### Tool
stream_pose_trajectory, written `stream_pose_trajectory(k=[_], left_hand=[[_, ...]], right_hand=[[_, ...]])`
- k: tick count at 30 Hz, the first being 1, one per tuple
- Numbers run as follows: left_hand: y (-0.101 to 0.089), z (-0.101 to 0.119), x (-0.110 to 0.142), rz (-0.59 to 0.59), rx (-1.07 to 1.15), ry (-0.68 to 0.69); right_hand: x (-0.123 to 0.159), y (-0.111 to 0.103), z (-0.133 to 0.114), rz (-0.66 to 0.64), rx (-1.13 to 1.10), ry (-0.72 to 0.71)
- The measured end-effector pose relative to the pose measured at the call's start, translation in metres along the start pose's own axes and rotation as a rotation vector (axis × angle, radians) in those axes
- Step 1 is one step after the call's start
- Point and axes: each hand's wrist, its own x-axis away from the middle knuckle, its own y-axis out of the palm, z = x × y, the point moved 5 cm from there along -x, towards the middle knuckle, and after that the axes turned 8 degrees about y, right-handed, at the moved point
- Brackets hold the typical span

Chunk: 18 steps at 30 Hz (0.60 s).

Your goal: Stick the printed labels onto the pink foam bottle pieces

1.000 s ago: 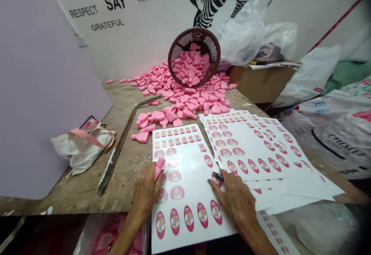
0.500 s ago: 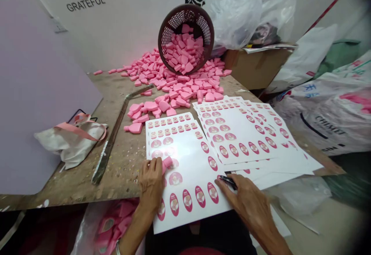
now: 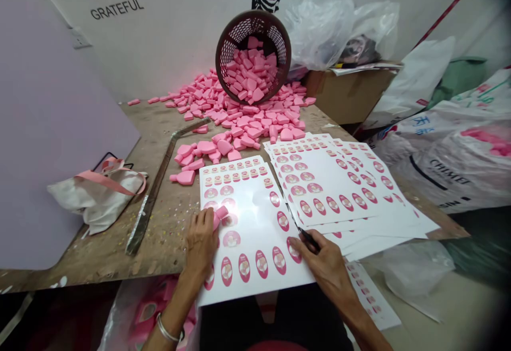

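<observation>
My left hand (image 3: pixel 202 242) is closed around a small pink bottle-shaped piece (image 3: pixel 220 215), its narrow neck poking out to the right. The hand rests on the left side of a white sticker sheet (image 3: pixel 255 223) printed with pink ovals, arches and small labels. In my right hand (image 3: pixel 325 263) is a slim black tool (image 3: pixel 309 239) with a thin pointed metal tip aimed up and away; its exact kind is unclear. The right fingertips touch an oval sticker at the sheet's lower right edge. Fingers hide most of the pink piece.
Pink pieces (image 3: pixel 247 127) spill from a tipped brown mesh basket (image 3: pixel 289 48). More sticker sheets (image 3: pixel 339 218) overlap at right. A bent metal strip (image 3: pixel 154 197) and a white bag (image 3: pixel 107 202) lie left. Beyond stand a cardboard box (image 3: pixel 347 90) and stuffed plastic bags (image 3: pixel 435 165).
The sticker sheet has shifted slightly left and turned. My left hand has moved a little left with the pink piece. The tool in my right hand now shows its thin tip pointing away.
</observation>
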Motion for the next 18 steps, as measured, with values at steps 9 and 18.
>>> stream_pose_trajectory(k=[9, 18], left_hand=[[0.002, 0.0, 0.008, 0.034, 0.168, -0.048], [0.007, 0.018, -0.007, 0.03, 0.083, -0.021]], right_hand=[[-0.021, 0.012, -0.037, 0.181, 0.471, -0.31], [-0.007, 0.03, -0.043, 0.441, 0.848, -0.53]])
